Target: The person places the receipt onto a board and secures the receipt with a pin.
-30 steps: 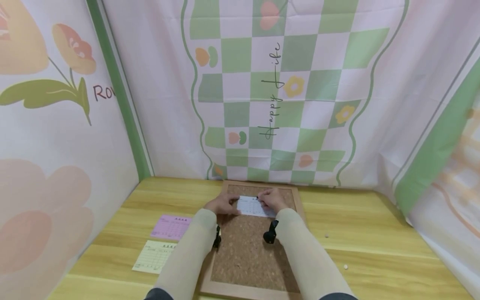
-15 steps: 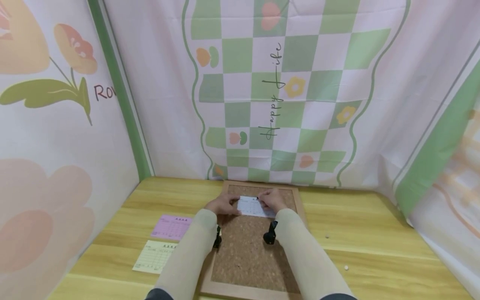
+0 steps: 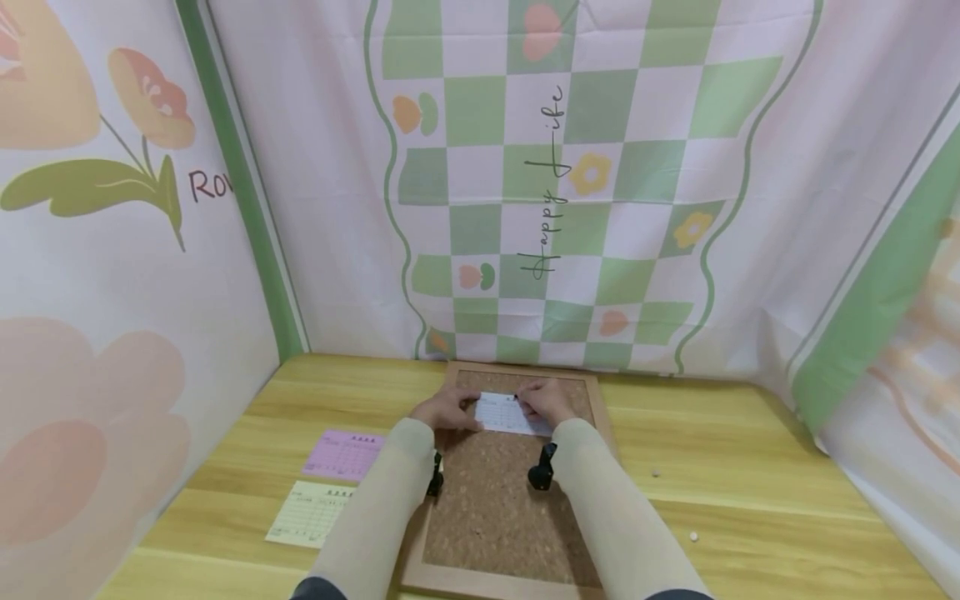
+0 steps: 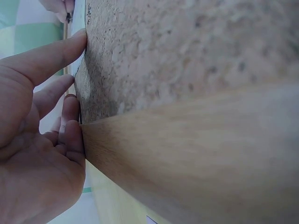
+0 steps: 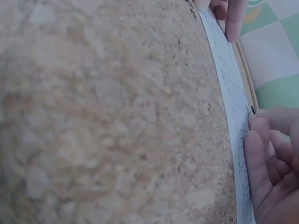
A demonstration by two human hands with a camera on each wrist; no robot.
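A white printed form (image 3: 497, 410) lies near the far end of a wood-framed cork board (image 3: 495, 517). At its left edge my left hand (image 3: 444, 408) rests on the paper and cork, thumb at the near corner and forefinger farther up. In the left wrist view, that thumb (image 4: 70, 49) extends to the paper's edge, with the other fingers by the frame. My right hand (image 3: 546, 400) is over the form's upper right part, pinching a small black pushpin (image 5: 252, 109) between thumb and forefinger. The pin's point is hidden by the fingertips.
Left of the board, a pink form (image 3: 341, 454) and a yellow form (image 3: 307, 512) lie on the wooden table (image 3: 750, 442), partly behind the left sleeve. Two small pale round bits, one a white bit (image 3: 693, 537), lie at right. A patterned curtain (image 3: 525, 208) hangs behind.
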